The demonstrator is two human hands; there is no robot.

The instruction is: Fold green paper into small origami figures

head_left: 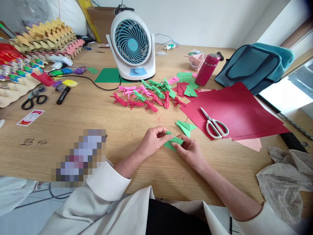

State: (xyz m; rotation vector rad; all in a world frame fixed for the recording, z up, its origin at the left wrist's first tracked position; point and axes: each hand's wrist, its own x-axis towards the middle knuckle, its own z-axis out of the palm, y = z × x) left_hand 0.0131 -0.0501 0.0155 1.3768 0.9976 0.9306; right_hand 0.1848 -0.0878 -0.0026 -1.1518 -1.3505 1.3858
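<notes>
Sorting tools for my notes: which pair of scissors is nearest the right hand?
The white-handled scissors, lying on the red paper beyond the right hand. The black-handled scissors are far left, near the black marker.

A pale, plain wall (195, 23) rises behind a light wood-grained worktop (117, 120) with handwritten marks near its left side. A brown cardboard box (101, 19) stands at the back, beside a yellow strip (86, 14). Bright light falls at the right, by a glossy, reflective surface (305, 81). Below the worktop's front edge, a pale grey floor (34, 217) shows.
</notes>
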